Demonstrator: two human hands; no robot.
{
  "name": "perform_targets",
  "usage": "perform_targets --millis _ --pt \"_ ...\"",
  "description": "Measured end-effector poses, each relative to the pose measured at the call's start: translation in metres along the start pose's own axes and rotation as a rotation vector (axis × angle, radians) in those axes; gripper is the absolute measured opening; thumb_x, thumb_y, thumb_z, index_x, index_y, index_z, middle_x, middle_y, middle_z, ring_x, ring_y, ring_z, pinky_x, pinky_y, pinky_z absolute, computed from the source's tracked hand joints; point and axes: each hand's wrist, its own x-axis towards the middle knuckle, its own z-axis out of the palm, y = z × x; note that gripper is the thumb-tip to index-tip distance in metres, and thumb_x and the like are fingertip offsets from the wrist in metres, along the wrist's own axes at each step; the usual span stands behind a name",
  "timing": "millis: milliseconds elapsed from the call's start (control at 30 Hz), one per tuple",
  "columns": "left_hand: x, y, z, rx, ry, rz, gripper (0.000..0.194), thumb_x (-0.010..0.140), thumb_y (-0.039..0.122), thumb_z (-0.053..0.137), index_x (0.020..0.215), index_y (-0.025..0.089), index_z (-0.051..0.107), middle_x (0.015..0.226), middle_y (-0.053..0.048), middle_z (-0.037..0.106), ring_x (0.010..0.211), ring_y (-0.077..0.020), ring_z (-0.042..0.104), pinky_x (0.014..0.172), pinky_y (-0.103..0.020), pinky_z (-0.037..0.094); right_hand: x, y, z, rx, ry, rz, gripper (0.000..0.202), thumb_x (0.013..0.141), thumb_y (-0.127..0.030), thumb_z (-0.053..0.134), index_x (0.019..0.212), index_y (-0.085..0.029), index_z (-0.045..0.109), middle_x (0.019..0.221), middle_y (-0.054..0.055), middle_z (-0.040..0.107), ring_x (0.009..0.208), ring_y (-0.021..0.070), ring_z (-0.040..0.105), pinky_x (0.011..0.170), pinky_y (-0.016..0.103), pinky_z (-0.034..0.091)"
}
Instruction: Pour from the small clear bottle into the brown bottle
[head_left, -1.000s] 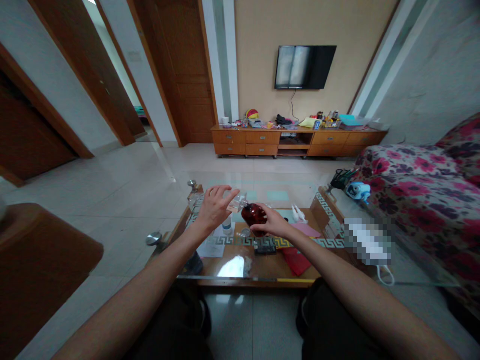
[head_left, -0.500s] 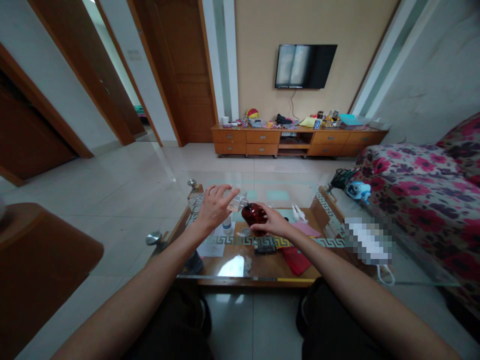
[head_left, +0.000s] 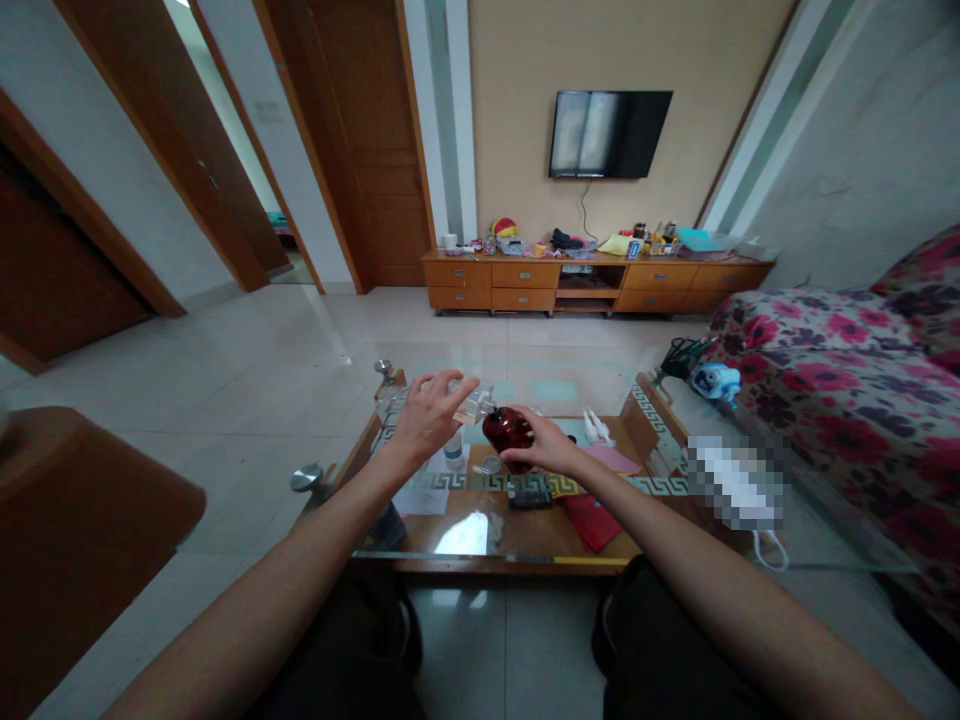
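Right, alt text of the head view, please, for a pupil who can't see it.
The left hand holds a tilted clear bottle, neck beside the top of a rounded dark red bottle in the right hand, above a glass-topped wooden table. A black television hangs beyond.

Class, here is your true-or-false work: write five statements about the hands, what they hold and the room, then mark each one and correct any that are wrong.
1. The right hand holds a dark reddish bottle. True.

2. The left hand holds nothing. False: it grips a clear container.

3. The clear container is standing upright on its base. False: it is tipped over, with its narrow end close to the top of the dark reddish bottle.

4. The television hangs above a low wooden cabinet. True.

5. The sofa has a plain cover. False: its cover is printed with flowers.
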Motion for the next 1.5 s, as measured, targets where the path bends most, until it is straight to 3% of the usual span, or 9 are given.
perform_targets --millis 133,300,600,833,1100,1500 --pt "-0.002 -0.002 0.002 0.020 -0.024 -0.009 0.070 0.083 0.013 0.074 0.147 0.035 0.053 0.146 -0.011 0.059 0.110 -0.0305 0.067 0.091 -0.044 0.053 0.000 0.000 0.000 -0.026 0.018 -0.006 0.092 0.074 -0.043 0.092 0.154 -0.036 0.048 0.148 0.009 0.062 0.129 0.0337 0.065 0.111 0.057 0.054" --pt "-0.004 -0.001 0.002 0.030 -0.043 -0.050 0.072 0.085 0.018 0.076 0.149 0.038 0.051 0.149 -0.009 0.057 0.095 -0.0272 0.070 0.067 -0.035 0.053 -0.001 0.001 0.002 0.004 0.012 0.011 0.092 0.074 -0.042 0.092 0.154 -0.038 0.047 0.150 0.008 0.061 0.128 0.0328 0.066 0.108 0.055 0.056" --pt "-0.004 -0.001 0.004 0.046 -0.045 -0.070 0.069 0.087 0.019 0.073 0.150 0.039 0.052 0.153 -0.008 0.056 0.085 -0.0258 0.071 0.056 -0.033 0.048 -0.002 0.000 0.000 0.020 -0.008 0.020 0.093 0.075 -0.043 0.092 0.155 -0.037 0.046 0.149 0.008 0.061 0.127 0.0333 0.066 0.109 0.056 0.057" --pt "-0.006 -0.002 0.010 0.042 -0.022 -0.064 0.070 0.086 0.015 0.070 0.150 0.039 0.052 0.159 -0.008 0.052 0.081 -0.0249 0.070 0.059 -0.036 0.051 -0.002 -0.001 0.000 0.007 -0.001 0.010 0.092 0.075 -0.044 0.092 0.155 -0.036 0.047 0.149 0.009 0.062 0.129 0.0326 0.066 0.110 0.055 0.055" --pt "-0.004 0.002 0.005 0.065 -0.184 -0.150 0.067 0.093 0.026 0.067 0.156 0.040 0.049 0.172 -0.008 0.036 0.091 -0.0272 0.071 0.065 -0.037 0.051 -0.001 0.001 0.000 -0.002 0.010 0.006 0.092 0.074 -0.046 0.092 0.154 -0.035 0.049 0.146 0.009 0.064 0.126 0.0340 0.067 0.110 0.056 0.055" --pt "-0.002 0.005 -0.001 0.069 -0.169 -0.123 0.066 0.093 0.018 0.063 0.155 0.037 0.051 0.167 -0.008 0.043 0.090 -0.0262 0.071 0.064 -0.035 0.050 -0.001 -0.001 -0.001 -0.042 0.013 -0.017 0.090 0.075 -0.045 0.091 0.154 -0.034 0.049 0.147 0.009 0.063 0.130 0.0347 0.064 0.112 0.054 0.053"
